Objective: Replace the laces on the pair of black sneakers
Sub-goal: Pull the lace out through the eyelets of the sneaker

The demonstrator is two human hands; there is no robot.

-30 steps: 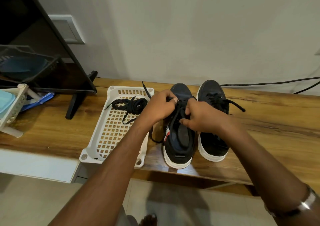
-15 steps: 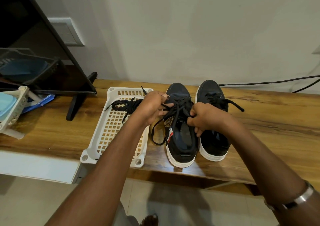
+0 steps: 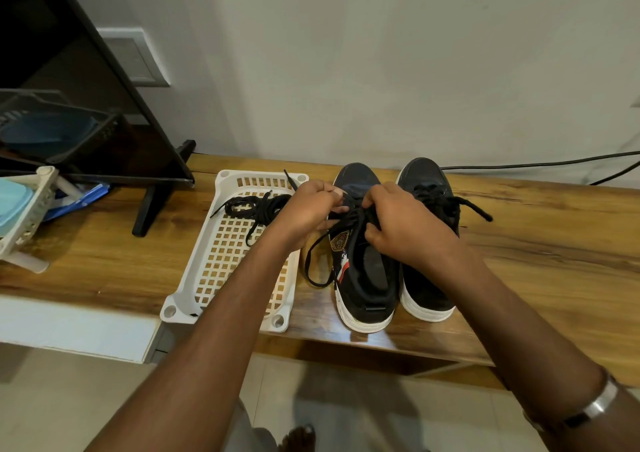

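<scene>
Two black sneakers with white soles stand side by side on the wooden bench, toes toward the wall. Over the left sneaker (image 3: 367, 278) both hands work its black lace (image 3: 311, 261). My left hand (image 3: 308, 209) pinches a strand at the shoe's left side. My right hand (image 3: 401, 223) grips the lace over the tongue. One loop of that lace hangs down to the bench on the left. The right sneaker (image 3: 429, 285) is laced, one end trailing right. A loose bundle of black laces (image 3: 252, 209) lies in the white basket.
The white slotted basket (image 3: 211, 278) lies left of the shoes. Farther left stand a black TV stand leg (image 3: 152, 206) and a white rack (image 3: 24, 223) holding a blue item. Black cables (image 3: 540, 165) run along the wall. The bench front edge (image 3: 381, 351) is close below the heels.
My hands, which had drawn apart with the lace, have come back together over the left sneaker's tongue. The lace loop at the shoe's left has lengthened onto the bench.
</scene>
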